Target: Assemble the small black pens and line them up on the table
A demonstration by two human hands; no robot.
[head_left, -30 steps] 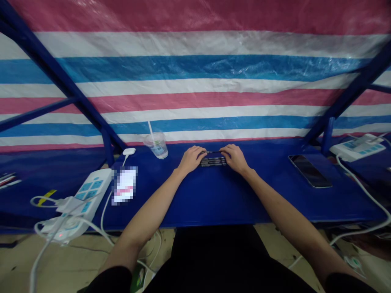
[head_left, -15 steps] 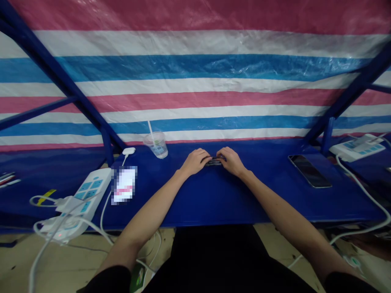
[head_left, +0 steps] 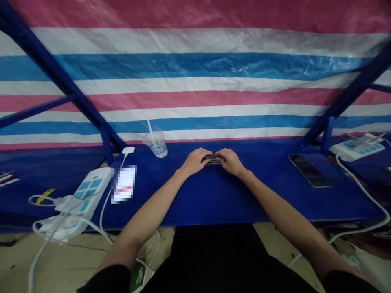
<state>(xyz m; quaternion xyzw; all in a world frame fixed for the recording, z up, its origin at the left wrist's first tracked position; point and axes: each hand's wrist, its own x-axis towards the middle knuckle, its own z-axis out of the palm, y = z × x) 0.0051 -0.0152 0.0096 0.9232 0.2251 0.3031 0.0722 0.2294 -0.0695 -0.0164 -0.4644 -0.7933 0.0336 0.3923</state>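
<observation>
Two bare hands, the left hand [head_left: 194, 161] and the right hand [head_left: 231, 161], meet at the middle of a blue bench [head_left: 214, 199] as we look down from the wearer's head. Between them, at the bench's far edge, sits one small dark ribbed object [head_left: 214, 160], too small and too covered for us to tell its kind. The fingers [head_left: 203, 154] of each hand lie pressed together and curl closed over its two ends; how hard they grip, we cannot tell.

Around the hands we count one clear plastic cup [head_left: 155, 144] with one straw [head_left: 149, 126] at 10 o'clock, and one black smartphone [head_left: 309, 171], dark screen up, well apart at 3 o'clock. At 9 o'clock lie one flat item blurred beyond reading [head_left: 124, 184] and one white charger plug [head_left: 128, 150] just above it. We count two white power strips: one [head_left: 91, 191] at 8 o'clock, partly on the bench's left edge, and one [head_left: 357, 147] past the smartphone at 3 o'clock. White cables [head_left: 363, 191] trail from both. Behind everything hangs a pink, white and blue striped tarp [head_left: 195, 65], crossed by two diagonal blue steel braces [head_left: 58, 77].
</observation>
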